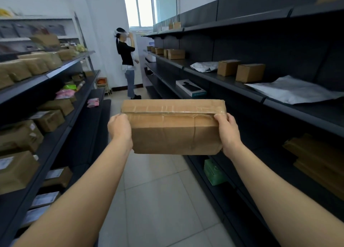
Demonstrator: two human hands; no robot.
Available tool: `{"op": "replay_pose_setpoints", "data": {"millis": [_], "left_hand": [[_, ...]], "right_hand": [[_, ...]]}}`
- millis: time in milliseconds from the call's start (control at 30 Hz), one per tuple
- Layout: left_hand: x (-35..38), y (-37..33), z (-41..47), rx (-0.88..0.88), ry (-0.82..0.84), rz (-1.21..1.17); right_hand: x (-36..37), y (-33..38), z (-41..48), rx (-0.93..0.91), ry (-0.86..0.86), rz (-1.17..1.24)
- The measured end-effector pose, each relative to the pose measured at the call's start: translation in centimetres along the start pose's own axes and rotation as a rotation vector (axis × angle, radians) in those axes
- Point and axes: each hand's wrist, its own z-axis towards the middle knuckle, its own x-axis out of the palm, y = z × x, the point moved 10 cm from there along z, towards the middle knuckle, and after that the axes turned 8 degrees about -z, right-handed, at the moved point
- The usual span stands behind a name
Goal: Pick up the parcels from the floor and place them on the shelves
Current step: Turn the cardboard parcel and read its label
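Both hands, left hand (120, 128) and right hand (228, 133), grip creased, taped brown parcel (174, 129).

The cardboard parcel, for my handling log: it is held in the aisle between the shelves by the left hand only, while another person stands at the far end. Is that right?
One detail is wrong. The head view shows both hands on the cardboard parcel: the left hand grips its left end and the right hand its right end. The rest stands: it is held in the aisle, with another person at the far end.

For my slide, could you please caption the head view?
Both hands, left hand and right hand, hold a taped cardboard parcel between dark shelves.
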Motion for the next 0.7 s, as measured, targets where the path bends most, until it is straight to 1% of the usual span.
{"op": "replay_pose_setpoints", "data": {"millis": [67,167,333,400,467,567,700], "left_hand": [[0.1,-0.4,-0.4,0.014,-0.005,-0.005],[0.2,-0.4,-0.9,-0.012,0.005,-0.031],[-0.4,-1.0,-0.7,0.017,-0.029,0.017],[-0.5,-1.0,-0.5,-0.006,-0.023,0.072],[-0.1,-0.9,-0.5,-0.035,0.021,0.129],[0.4,-1.4,-0.5,-0.035,0.073,0.129],[0.5,-2.1,-0.7,-0.022,0.092,0.135]], "right_hand": [[-0.3,0.2,-0.1,0.003,-0.001,0.006],[-0.6,0.4,0.2,0.02,-0.01,0.014],[-2.2,0.9,0.6,0.013,-0.071,-0.003],[-2.7,1.2,0.8,0.009,-0.058,0.007],[-3.0,1.6,0.7,-0.012,-0.034,-0.001],[-3.2,2.4,0.3,-0.056,0.008,0.009],[-3.0,3.2,-0.3,-0.091,0.059,0.033]]}}
